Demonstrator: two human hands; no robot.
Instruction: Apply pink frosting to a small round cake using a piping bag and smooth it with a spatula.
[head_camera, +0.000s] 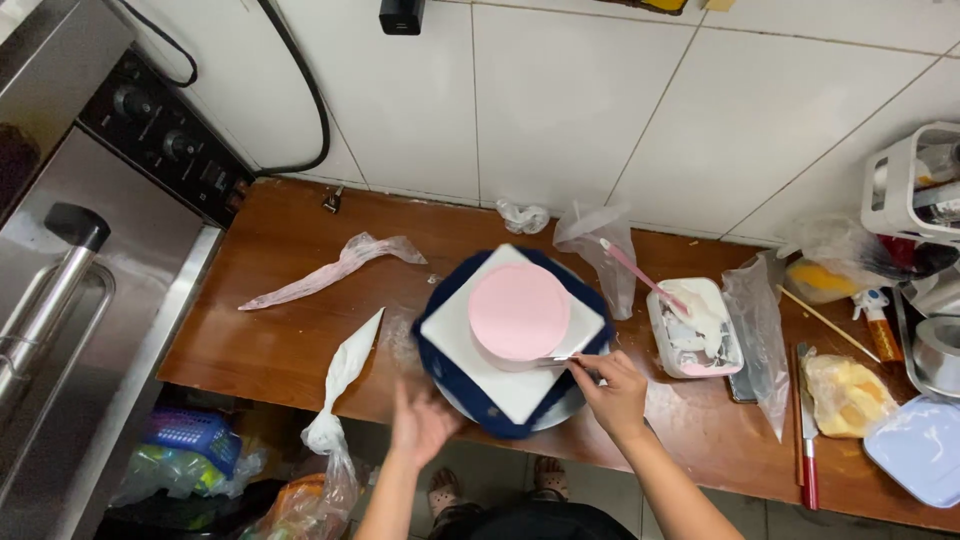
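At the bench (300, 330), I am keeping my right hand (612, 392) pinched on the scraper (556, 360), steady against the cake (519, 311), while my open left hand (420, 420) is turning the turntable (455, 385) slowly.

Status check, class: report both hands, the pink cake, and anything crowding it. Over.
Left hand on the turntable's front edge. Right hand holds a scraper against the pink cake. White piping bag lies close left.

Pink cake (519, 310) sits on a white square board (500, 350) atop a dark blue turntable (470, 385); right hand (612, 390) presses a small scraper (562, 358) against the cake's near side; left hand (422, 420), blurred, is at the turntable's front edge; white piping bag (345, 375) lies to the left, a pink one (320, 275) behind it; tub (693, 330) of icing with pink spatula (640, 275) stands to the right.
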